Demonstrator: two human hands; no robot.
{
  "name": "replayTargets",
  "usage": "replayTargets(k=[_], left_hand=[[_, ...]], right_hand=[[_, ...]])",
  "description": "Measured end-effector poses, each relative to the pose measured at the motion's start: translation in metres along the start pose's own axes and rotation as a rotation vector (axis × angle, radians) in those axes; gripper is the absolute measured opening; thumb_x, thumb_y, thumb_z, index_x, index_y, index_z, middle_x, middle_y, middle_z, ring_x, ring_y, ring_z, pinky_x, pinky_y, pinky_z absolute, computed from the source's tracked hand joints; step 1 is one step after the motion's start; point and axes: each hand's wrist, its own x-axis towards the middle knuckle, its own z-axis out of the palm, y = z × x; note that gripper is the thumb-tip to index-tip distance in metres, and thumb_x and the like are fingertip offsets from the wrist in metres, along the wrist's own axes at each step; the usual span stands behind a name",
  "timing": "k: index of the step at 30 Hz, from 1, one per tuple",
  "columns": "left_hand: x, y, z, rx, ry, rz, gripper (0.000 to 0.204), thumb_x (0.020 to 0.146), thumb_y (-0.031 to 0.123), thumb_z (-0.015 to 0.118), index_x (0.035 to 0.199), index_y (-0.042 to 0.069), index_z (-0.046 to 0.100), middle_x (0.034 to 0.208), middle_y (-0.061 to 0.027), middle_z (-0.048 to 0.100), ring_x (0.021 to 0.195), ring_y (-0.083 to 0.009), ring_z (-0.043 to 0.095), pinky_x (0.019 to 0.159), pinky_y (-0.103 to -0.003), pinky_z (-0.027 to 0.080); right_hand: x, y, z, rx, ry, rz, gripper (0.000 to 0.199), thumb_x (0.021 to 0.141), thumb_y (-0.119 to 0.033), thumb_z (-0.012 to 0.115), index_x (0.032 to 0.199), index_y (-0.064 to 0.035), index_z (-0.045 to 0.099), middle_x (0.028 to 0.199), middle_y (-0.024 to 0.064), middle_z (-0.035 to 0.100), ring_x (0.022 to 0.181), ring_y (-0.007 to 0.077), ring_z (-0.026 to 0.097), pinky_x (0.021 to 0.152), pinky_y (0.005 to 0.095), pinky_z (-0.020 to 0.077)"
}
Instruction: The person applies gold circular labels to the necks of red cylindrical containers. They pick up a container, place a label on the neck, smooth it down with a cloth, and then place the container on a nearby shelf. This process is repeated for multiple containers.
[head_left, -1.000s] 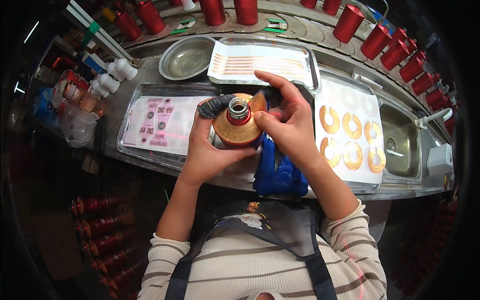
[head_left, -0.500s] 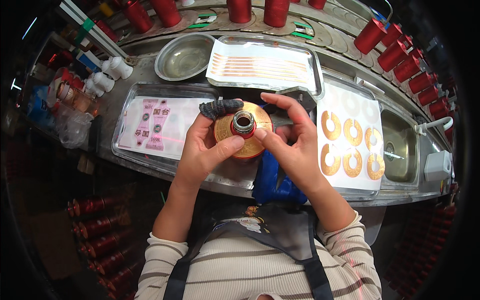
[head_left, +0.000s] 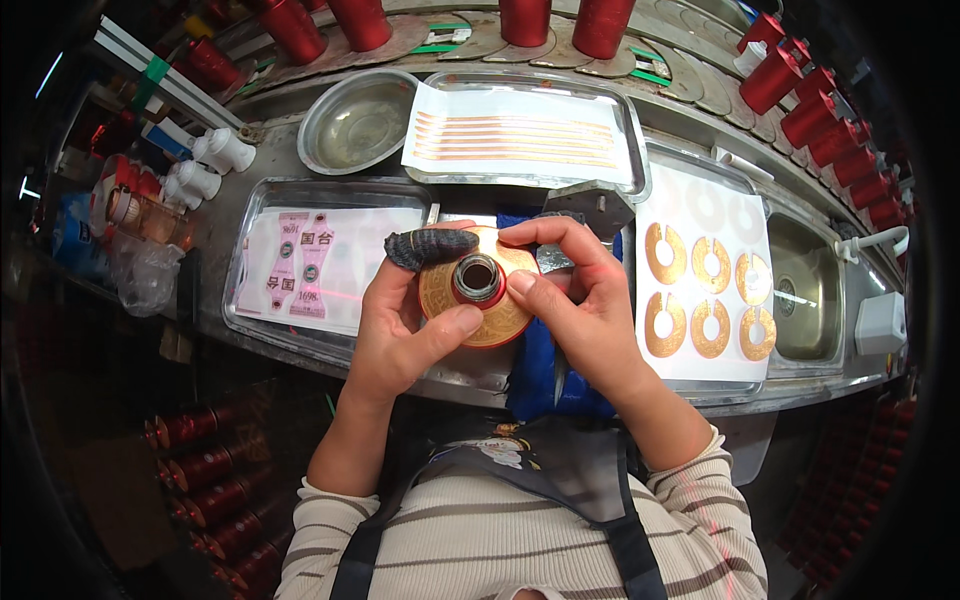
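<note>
Hands [head_left: 395, 345] clamped on a bottle [head_left: 482, 296], gold ring label [head_left: 495, 328] on top — pink labels [head_left: 290, 262] nearby, printed with characters

Held gold-topped bottle [head_left: 491, 330]: one
Gold C-shaped stickers [head_left: 667, 274] on white sheet [head_left: 690, 369]: we count six
Rectangular steel trays [head_left: 340, 192]: three

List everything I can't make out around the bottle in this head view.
In the head view:
- Lower body of the red bottle with a round gold top and glass neck: hidden beneath its own top and behind the left hand.
- Bottle's contents: mouth too dark inside.
- Blue fabric's full extent: partly covered by the bottle and right hand.
- Shiny red cylinders behind: tops cut off by the upper edge.
</note>
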Motion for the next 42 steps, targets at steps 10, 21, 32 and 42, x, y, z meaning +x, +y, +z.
replayTargets(k=[10, 21, 32, 42], left_hand=[[0.003, 0.004, -0.002, 0.032, -0.027, -0.057, 0.062, 0.085, 0.006, 0.074, 0.142, -0.001, 0.050, 0.137, -0.0122, 0.056, 0.126, -0.0197, 0.056, 0.109, -0.036, 0.044], [-0.001, -0.001, -0.001, -0.050, -0.007, -0.034, 0.063, 0.084, 0.004, 0.073, 0.142, -0.002, 0.050, 0.142, -0.0146, 0.055, 0.129, -0.0223, 0.055, 0.112, -0.038, 0.042], [0.000, 0.001, 0.001, -0.018, 0.007, -0.030, 0.062, 0.084, 0.003, 0.072, 0.142, -0.001, 0.049, 0.141, -0.0140, 0.054, 0.129, -0.0215, 0.055, 0.111, -0.037, 0.042], [-0.001, 0.002, 0.001, -0.018, -0.015, -0.023, 0.062, 0.086, 0.005, 0.072, 0.143, -0.001, 0.049, 0.137, -0.0131, 0.057, 0.126, -0.0200, 0.056, 0.110, -0.036, 0.043]], right_hand=[[-0.008, 0.005, -0.010, -0.327, -0.074, -0.189, 0.055, 0.080, -0.017, 0.081, 0.130, -0.0035, 0.061, 0.116, 0.0030, 0.060, 0.061, -0.0008, 0.042, 0.054, 0.0152, 0.0345], [-0.004, 0.000, -0.014, -0.117, -0.125, 0.054, 0.054, 0.082, -0.018, 0.082, 0.129, -0.0047, 0.059, 0.122, 0.0018, 0.054, 0.059, -0.0035, 0.043, 0.057, 0.0135, 0.0367], [0.001, 0.002, -0.011, 0.033, -0.120, 0.083, 0.042, 0.088, -0.008, 0.073, 0.127, -0.0014, 0.058, 0.124, 0.0045, 0.054, 0.082, 0.0015, 0.060, 0.072, 0.0168, 0.0488], [0.003, 0.004, -0.012, -0.157, -0.102, 0.002, 0.041, 0.085, -0.009, 0.074, 0.123, -0.0035, 0.059, 0.117, 0.0026, 0.056, 0.083, 0.0024, 0.053, 0.068, 0.0172, 0.0443]])
